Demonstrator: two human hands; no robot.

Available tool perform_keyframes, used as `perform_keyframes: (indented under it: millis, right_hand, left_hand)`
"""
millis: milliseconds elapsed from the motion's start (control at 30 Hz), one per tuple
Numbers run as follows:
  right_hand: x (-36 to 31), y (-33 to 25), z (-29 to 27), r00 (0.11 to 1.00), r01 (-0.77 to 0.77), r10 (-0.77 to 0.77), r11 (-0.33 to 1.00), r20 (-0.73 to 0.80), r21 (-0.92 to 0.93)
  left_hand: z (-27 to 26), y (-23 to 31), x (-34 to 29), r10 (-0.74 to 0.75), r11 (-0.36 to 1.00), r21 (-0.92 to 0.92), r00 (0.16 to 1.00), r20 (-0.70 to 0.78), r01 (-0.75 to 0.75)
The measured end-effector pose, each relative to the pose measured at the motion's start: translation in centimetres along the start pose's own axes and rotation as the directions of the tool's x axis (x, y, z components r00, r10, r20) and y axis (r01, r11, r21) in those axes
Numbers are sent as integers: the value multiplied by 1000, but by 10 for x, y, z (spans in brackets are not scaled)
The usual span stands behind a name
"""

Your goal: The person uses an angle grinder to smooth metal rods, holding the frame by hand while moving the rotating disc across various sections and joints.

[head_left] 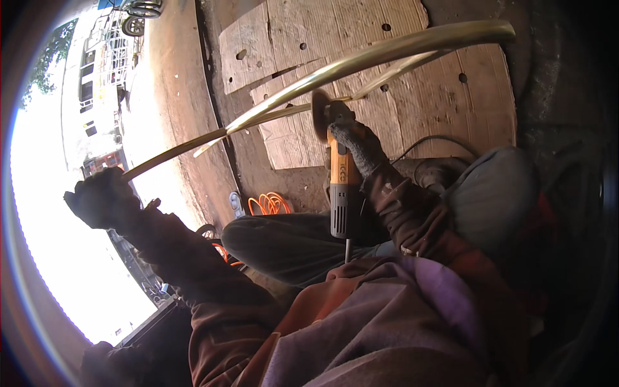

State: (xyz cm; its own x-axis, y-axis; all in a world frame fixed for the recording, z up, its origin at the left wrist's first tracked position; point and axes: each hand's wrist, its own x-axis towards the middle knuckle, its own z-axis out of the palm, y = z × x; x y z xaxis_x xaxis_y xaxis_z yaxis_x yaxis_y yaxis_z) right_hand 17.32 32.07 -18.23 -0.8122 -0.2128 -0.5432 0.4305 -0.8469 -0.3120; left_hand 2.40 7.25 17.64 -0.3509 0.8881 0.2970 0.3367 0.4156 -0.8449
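Observation:
A curved, brass-coloured metal tube frame [367, 58] stretches from the left over the cardboard to the upper right. My left hand [103, 197], in a dark glove, is closed round its narrow left end and holds it off the ground. In my gloved right hand [358, 145] is an angle grinder [340, 166] with an orange and grey body, gripped near its head. The grinder's disc [318, 116] stands edge-on beside the lower tube of the frame. Whether disc and metal touch, I cannot tell.
Flattened cardboard sheets [432, 116] with holes lie on the ground under the frame. A coiled orange cord [271, 203] is beside my bent leg [277, 245], and a black cable [438, 137] curves near my other knee. Beyond the left edge, a wheel [133, 26] stands in bright daylight.

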Motion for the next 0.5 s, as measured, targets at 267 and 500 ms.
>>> perform_keyframes:
  millis: [267, 500]
  right_hand:
    - [-31, 5, 55, 990, 129, -131, 990, -50, -56]
    - [12, 15, -16, 989, 83, -106, 973, -100, -216]
  left_hand:
    - [35, -60, -70, -387, 770, -394, 859, 337, 501]
    - [39, -35, -60, -399, 874, -136, 849, 346, 466]
